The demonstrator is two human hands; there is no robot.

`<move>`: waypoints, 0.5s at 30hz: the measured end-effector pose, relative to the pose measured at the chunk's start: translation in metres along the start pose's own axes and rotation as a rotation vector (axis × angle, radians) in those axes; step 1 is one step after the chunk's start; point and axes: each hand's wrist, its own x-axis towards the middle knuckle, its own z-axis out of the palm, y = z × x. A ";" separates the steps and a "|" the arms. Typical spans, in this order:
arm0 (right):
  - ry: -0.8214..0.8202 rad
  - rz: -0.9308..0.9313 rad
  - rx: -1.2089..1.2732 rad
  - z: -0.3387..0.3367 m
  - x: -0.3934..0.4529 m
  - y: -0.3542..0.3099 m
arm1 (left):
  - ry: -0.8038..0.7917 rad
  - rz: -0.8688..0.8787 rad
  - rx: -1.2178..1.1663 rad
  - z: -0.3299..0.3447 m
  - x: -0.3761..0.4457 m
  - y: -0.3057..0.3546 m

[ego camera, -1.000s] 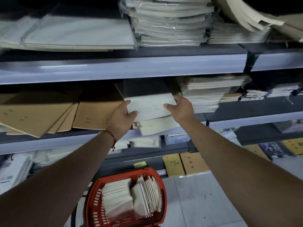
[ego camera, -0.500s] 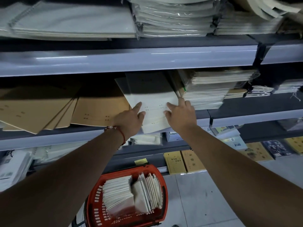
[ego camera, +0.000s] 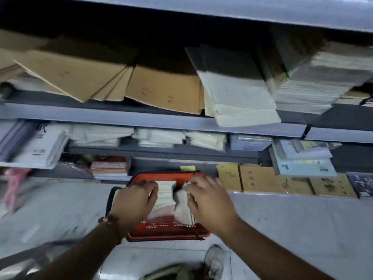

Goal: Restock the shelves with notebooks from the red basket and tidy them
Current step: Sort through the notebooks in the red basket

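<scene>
A: Both hands are down over the red basket (ego camera: 167,232), which sits on the floor (ego camera: 282,229) in front of the shelves.

B: What are the fingers doing?

A: The left hand (ego camera: 134,203) reaches into the left half of the basket, its fingers curled down over the edge of a stack of white notebooks (ego camera: 165,191). Motion blur hides whether it has a real grip. The right hand (ego camera: 209,201) is over the right half, fingers spread and bent downward onto another white bundle (ego camera: 181,207); I cannot tell if they close on it either.

B: And the shelves?

A: On the middle shelf (ego camera: 141,118) a pale cream pile of notebooks (ego camera: 238,98) lies at an angle, its front edge hanging over the shelf lip. Just to its left are fanned brown covers (ego camera: 101,77); to its right, a tall stack of white pads (ego camera: 314,83).

B: Anything else near the basket?

A: Yellowish books (ego camera: 272,181) lie on the lowest shelf, right of the basket. A shoe (ego camera: 215,261) shows on the floor below the right forearm, and a bracelet (ego camera: 107,220) circles the left wrist.
</scene>
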 end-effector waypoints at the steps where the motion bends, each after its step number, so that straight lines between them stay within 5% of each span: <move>1: -0.093 0.008 -0.001 0.025 -0.010 -0.011 | -0.120 -0.072 0.009 0.020 -0.016 -0.013; 8: -0.629 0.118 -0.007 0.173 -0.048 -0.029 | -0.527 -0.418 0.024 0.140 -0.106 -0.100; 15: -0.769 0.291 0.038 0.283 -0.059 -0.005 | -0.589 -0.453 -0.028 0.229 -0.114 -0.140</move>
